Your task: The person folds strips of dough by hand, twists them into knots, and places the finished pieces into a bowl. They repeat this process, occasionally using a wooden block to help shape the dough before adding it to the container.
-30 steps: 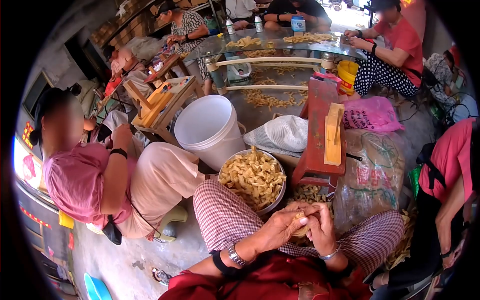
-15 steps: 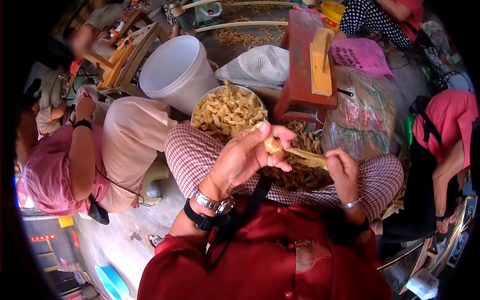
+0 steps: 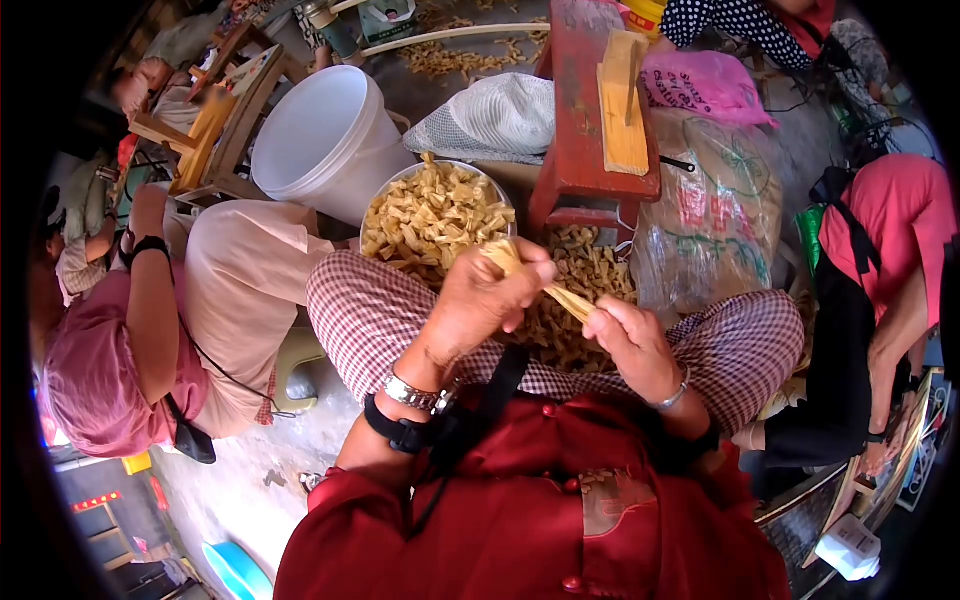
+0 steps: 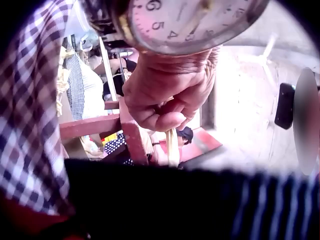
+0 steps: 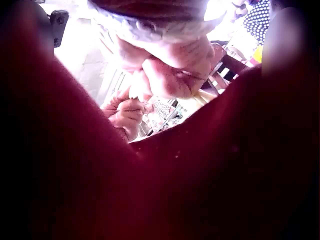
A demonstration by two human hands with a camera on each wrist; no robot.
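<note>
A pale yellow, soft-looking folded strip (image 3: 570, 301) stretches between the two hands over the lap. The left hand (image 3: 490, 290) grips its upper end, fingers curled, with a tuft showing above the fist. The right hand (image 3: 637, 348) pinches the lower end between thumb and fingers. In the left wrist view, the strip (image 4: 173, 145) comes out below the curled left hand (image 4: 170, 95). The right wrist view has the right hand (image 5: 170, 67) close to the left hand (image 5: 125, 117), with red cloth covering much of it. Darker folded pieces (image 3: 590, 275) lie beneath the hands.
A round basin heaped with yellow knotted pieces (image 3: 435, 215) stands beyond the left knee, by a white bucket (image 3: 318, 135). A red bench (image 3: 580, 150) bears a wooden block (image 3: 624, 120). A plastic sack (image 3: 715, 220) is at right. People sit on both sides.
The head view has tilted down. The hands were together on a bundle, then apart with the strip between them; now the left hand has turned over and its fingers have closed round the strip.
</note>
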